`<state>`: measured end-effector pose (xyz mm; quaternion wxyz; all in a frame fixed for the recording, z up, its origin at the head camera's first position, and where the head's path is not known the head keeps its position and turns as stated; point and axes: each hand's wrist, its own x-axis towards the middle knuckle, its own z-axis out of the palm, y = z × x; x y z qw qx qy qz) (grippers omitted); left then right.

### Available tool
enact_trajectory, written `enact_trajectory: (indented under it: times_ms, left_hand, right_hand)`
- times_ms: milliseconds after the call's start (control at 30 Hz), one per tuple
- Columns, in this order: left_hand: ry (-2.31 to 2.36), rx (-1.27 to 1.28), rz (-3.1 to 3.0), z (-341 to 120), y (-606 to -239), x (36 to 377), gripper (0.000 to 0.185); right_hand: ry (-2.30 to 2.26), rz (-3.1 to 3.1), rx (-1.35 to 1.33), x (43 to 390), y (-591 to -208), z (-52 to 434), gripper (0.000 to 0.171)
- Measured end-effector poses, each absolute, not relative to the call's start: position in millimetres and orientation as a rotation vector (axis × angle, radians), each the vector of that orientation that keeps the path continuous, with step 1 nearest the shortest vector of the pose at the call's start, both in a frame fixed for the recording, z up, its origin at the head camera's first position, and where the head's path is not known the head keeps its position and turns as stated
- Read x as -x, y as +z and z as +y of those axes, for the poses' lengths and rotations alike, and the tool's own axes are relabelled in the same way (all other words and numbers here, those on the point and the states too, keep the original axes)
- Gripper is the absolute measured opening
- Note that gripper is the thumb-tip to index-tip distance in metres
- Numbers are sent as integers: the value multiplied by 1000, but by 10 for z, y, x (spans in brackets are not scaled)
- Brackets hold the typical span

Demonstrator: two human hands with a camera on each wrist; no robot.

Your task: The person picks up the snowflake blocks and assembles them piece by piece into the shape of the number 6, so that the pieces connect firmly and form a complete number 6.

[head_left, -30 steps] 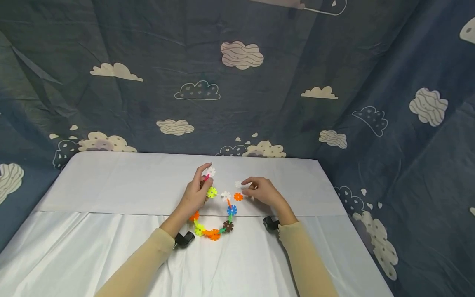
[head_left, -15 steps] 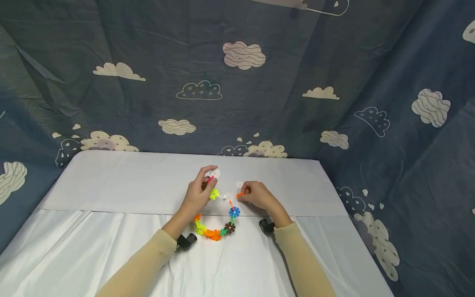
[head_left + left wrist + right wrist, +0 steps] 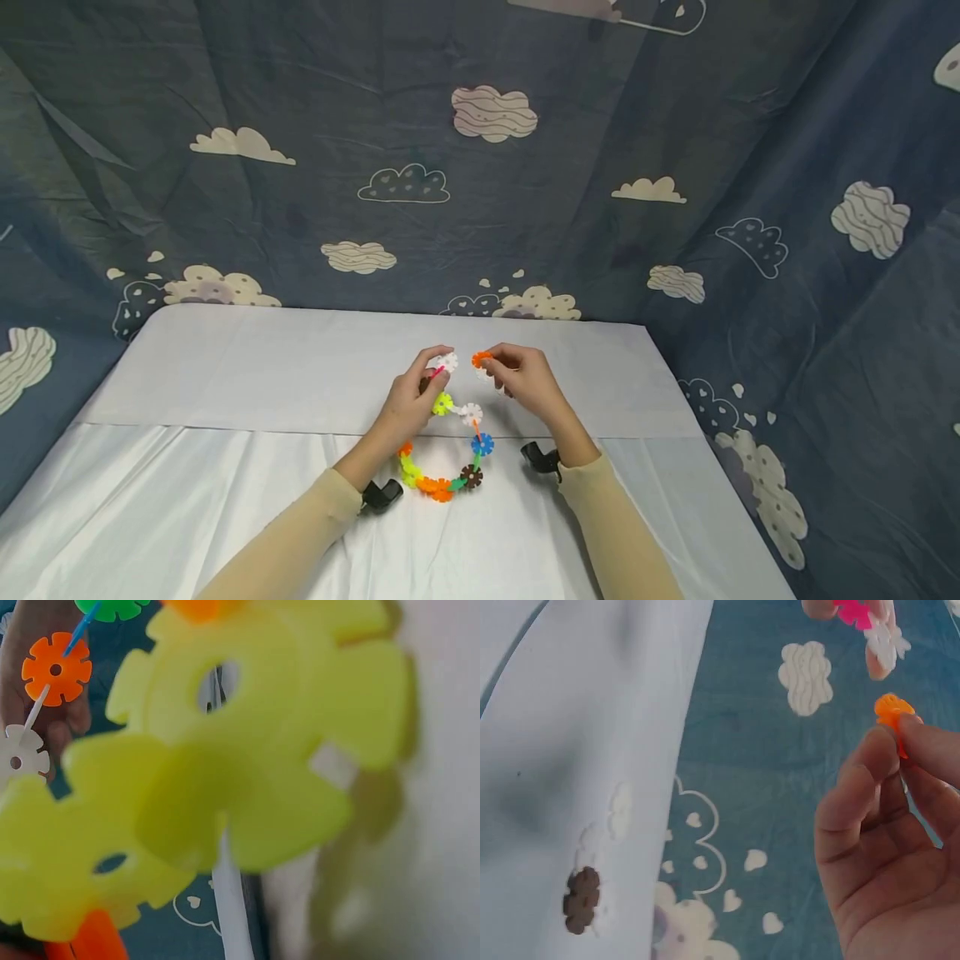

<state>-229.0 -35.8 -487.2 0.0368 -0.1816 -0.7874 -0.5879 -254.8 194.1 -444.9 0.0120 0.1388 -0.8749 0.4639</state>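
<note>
In our left wrist view the yellow pieces of the chain (image 3: 247, 772) fill the frame in a blur, so we cannot see our own fingers there. From the head view we can make out little of the fingertips, which are small and partly hidden by the pieces.

Our left hand (image 3: 408, 404) has its fingers curled on the upper end of the chain (image 3: 450, 454), pinching near the white piece (image 3: 447, 362) at its tip. The rest of the chain hangs in a loop below both hands, down to the tabletop (image 3: 225, 375).

Our right hand (image 3: 525, 383) pinches a loose orange piece (image 3: 481, 359) between thumb and forefinger, held just beside the white piece, a small gap apart. A second white piece (image 3: 471, 412) sits on the chain below our right fingers.
</note>
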Motion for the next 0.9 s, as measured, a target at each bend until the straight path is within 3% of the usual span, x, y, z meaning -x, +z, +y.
enact_trajectory:
  times_ms: [367, 900]
  left_hand:
    - [-1806, 569, -2440, -320, -4861, 2255, 38]
    - [-1739, 573, -2459, -299, -4862, 2229, 38]
  right_hand:
    - [1009, -2549, -740, 2460, -4369, 1823, 8]
    - [887, -2399, -808, 2419, -4468, 1684, 8]
